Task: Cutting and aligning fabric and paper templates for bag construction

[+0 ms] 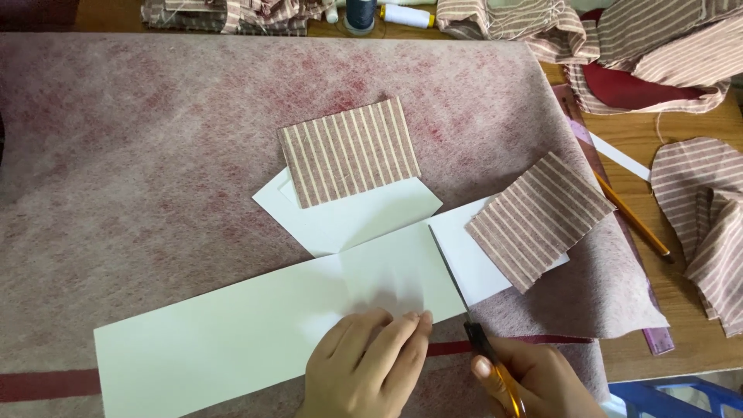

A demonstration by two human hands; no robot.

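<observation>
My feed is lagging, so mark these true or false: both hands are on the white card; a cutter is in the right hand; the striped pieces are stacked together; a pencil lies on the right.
1. Both hands rest on the long white card. False: only the left hand presses it.
2. The right hand holds an orange cutter. True.
3. The two striped fabric pieces are stacked. False: they lie apart.
4. A pencil lies on the right. True.

Both your hands are totally bare at about 6 o'clock in the shot, left hand (pixel 370 362) and right hand (pixel 542 379), no gloves, rings, watch or sleeves showing, nails kept short and plain, and your wrists get cut off by the bottom edge.
</observation>
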